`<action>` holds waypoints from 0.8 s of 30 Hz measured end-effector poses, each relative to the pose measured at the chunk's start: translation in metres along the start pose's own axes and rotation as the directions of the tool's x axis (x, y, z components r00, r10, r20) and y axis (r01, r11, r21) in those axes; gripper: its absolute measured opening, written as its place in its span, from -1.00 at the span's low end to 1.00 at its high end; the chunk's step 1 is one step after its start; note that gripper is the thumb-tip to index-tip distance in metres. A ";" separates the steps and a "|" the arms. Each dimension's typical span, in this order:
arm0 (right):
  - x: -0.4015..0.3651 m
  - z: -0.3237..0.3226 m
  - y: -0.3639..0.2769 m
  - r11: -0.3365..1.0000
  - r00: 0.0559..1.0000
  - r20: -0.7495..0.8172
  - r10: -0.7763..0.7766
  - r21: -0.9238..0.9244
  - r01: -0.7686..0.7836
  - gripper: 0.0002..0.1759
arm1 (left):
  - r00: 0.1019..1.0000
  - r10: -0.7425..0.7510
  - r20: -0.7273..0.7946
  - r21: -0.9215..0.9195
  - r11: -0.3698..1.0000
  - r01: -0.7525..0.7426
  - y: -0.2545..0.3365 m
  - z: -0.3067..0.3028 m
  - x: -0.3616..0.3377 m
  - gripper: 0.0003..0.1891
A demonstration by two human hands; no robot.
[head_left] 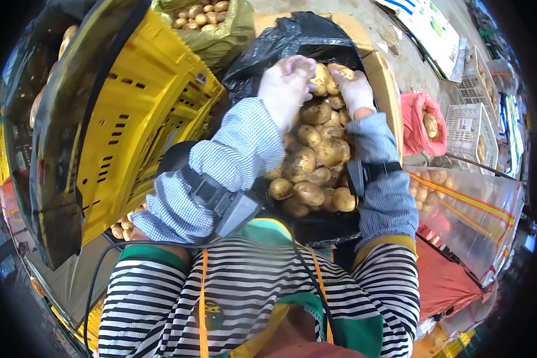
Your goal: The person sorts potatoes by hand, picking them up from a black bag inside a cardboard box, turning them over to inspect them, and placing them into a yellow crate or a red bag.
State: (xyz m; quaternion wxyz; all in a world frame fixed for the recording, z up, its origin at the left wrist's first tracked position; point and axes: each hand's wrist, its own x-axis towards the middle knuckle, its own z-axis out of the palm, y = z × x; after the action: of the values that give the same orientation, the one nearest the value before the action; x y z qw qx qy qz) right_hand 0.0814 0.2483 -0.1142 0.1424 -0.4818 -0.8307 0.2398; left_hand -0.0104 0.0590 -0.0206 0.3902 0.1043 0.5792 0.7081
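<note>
Both my hands wear pale thin gloves and work at the far end of a heap of potatoes (309, 156) in a black plastic liner (298, 36). My left hand (285, 86) has its fingers curled against the side of a large yellow potato (320, 80); part of its grip is hidden. Just to the right, my right hand (355, 94) is closed around another potato (343, 71), its thumb on the near side. Below the hands, the potatoes are mixed in size, several with brown soil on their skins.
A yellow plastic crate (143, 119) stands tilted at the left. Behind it is an olive sack (221, 39) of potatoes. Cardboard (383, 89) edges the liner on the right, with a red bag (420, 128), white crates (472, 128) and a clear bag (471, 209) beyond. A black cable (101, 262) loops near my left arm.
</note>
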 end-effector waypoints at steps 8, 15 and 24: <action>-0.060 -0.076 -0.031 0.368 0.912 0.406 -0.063 0.859 -0.357 -0.37 | 0.999 0.014 0.050 -0.048 0.999 -0.012 0.031 -0.021 -0.015 -0.61; -0.170 -0.157 -0.073 0.344 0.933 0.235 -0.274 0.929 -0.133 -0.31 | 0.746 -0.089 0.660 0.227 0.970 -0.085 0.054 -0.014 -0.056 -0.43; -0.205 -0.149 -0.060 0.499 0.937 0.001 -0.349 0.847 0.185 -0.22 | 0.601 0.317 0.734 -0.004 0.887 -0.462 0.052 -0.012 -0.091 -0.26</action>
State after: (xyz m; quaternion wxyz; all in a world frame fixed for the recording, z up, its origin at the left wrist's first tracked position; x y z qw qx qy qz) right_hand 0.2083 0.0834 0.0424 0.3174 -0.1981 -0.6884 0.6214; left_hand 0.0213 -0.0120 0.0502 0.4081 0.5315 0.4069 0.6208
